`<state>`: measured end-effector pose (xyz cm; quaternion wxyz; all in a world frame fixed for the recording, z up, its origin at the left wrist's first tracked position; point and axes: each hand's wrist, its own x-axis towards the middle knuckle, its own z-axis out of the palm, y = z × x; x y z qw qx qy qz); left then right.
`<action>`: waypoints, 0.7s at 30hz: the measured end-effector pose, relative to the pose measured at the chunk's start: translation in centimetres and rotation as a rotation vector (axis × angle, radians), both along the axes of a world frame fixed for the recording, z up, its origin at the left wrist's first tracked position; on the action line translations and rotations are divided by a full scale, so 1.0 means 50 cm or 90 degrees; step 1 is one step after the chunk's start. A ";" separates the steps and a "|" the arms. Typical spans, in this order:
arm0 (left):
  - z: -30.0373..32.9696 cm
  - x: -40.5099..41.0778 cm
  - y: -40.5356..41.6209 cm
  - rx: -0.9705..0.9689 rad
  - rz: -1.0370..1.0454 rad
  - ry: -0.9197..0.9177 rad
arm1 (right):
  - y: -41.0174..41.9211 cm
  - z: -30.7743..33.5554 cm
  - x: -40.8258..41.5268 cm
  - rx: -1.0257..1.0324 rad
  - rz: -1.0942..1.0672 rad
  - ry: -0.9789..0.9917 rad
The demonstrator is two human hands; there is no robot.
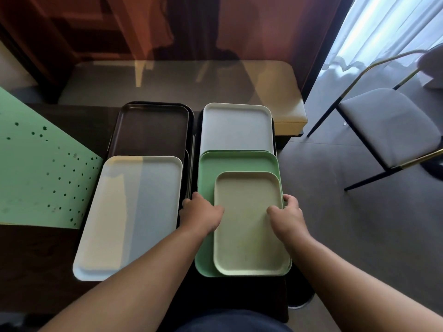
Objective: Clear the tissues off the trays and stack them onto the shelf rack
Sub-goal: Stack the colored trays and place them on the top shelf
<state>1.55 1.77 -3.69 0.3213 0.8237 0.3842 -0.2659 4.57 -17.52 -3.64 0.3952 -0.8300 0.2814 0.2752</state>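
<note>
A small olive-beige tray (247, 238) lies on top of a larger green tray (239, 162) at the near right of the dark table. My left hand (200, 212) grips the stack's left edge, thumb on the small tray. My right hand (286, 212) grips the right edge the same way. Behind them sits a pale grey tray (237, 128). On the left lies a long white tray (129, 216) overlapping a dark brown tray (151, 127). No tissues show on any tray.
A green perforated panel (40, 171) slants over the table's left side. A cushioned bench (182, 80) stands behind the table. A grey chair (388, 125) with a black and gold frame stands on the floor to the right, beside a bright curtain.
</note>
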 end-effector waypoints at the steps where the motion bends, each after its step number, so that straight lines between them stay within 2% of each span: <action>1: 0.004 -0.001 0.001 0.006 0.008 -0.006 | -0.007 0.000 0.001 0.014 -0.018 -0.007; 7: 0.050 0.027 0.014 0.030 0.063 -0.093 | -0.007 0.032 0.014 0.085 -0.102 -0.079; 11: 0.068 0.117 0.046 0.015 0.108 -0.142 | 0.023 0.060 0.108 0.115 -0.104 -0.134; 17: 0.048 0.230 0.085 -0.012 0.126 -0.164 | 0.060 0.046 0.249 0.085 -0.037 -0.096; 21: 0.020 0.274 0.110 -0.023 0.102 -0.171 | 0.077 0.014 0.295 0.082 -0.044 -0.093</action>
